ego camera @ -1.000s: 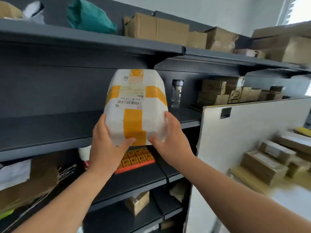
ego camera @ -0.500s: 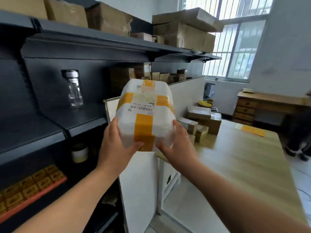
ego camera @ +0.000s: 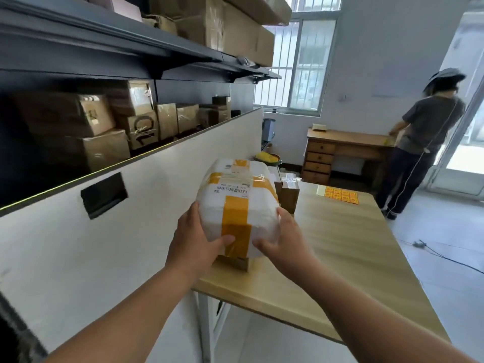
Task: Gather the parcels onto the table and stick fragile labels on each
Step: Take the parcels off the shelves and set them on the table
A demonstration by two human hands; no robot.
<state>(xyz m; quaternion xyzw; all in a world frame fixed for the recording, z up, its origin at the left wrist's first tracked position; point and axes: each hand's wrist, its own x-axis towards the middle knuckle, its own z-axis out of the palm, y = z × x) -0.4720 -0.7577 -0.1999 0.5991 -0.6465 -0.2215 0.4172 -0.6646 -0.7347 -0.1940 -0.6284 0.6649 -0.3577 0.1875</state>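
Head view. Holding a rounded white plastic-wrapped parcel (ego camera: 237, 205), crossed with orange tape and bearing a barcode slip, between both hands. Left hand (ego camera: 193, 244) clamped on its left flank, thumb (ego camera: 222, 241) laid across the near face onto the tape. Right hand (ego camera: 285, 239) clamped on the right flank, thumb (ego camera: 262, 243) pressed to the near lower corner. Remaining fingers out of sight behind the wrapping, so their spread cannot be told.

Just under the thumbs, a low cardboard box (ego camera: 235, 262) at the near end of a pale wooden table (ego camera: 340, 258). Cannot tell whether the parcel rests on it or hangs just above. Beyond the right fingertips, a few taped brown parcels (ego camera: 288, 197) standing on the table. Well beyond those, near the far edge, a sheet of orange labels (ego camera: 340, 196) lying flat.

Left of the left fingers, a white partition (ego camera: 131, 218), with brown cartons (ego camera: 104, 132) on dark shelving behind it. Far to the right, a person (ego camera: 424, 132) at a desk.

Judging by this: gathering partly done, setting down of this one probably next, possibly more to fetch. No fragile label visible on any parcel, so sticking apparently not begun.
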